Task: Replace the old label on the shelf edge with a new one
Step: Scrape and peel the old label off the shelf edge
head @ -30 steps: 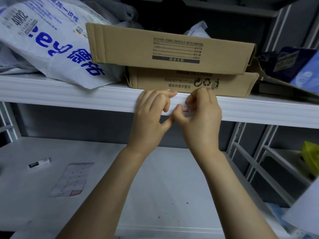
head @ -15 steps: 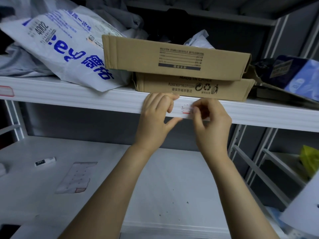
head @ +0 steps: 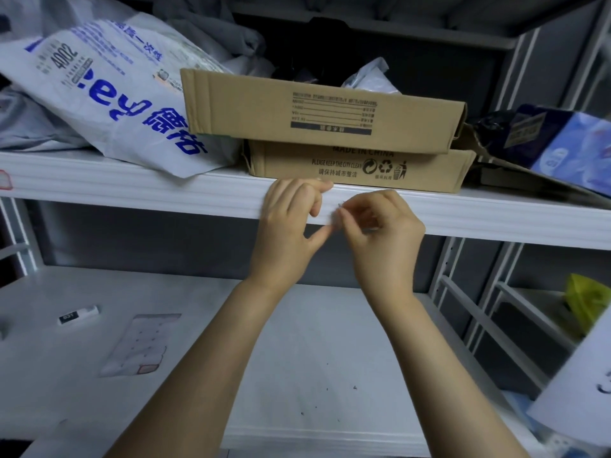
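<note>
Ribbed white metal shelf edge [head: 158,193]; left hand [head: 287,226] rests bent fingers there; right hand [head: 380,236] pinches a small, blurred pale label [head: 334,215].

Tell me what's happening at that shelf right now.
A person works on the shelf edge below the stacked boxes. The left hand rests against the edge, while the right hand pinches a small, blurred label just in front of it. Whether the label is fully off cannot be told. A label sheet lies on the lower shelf.
</note>
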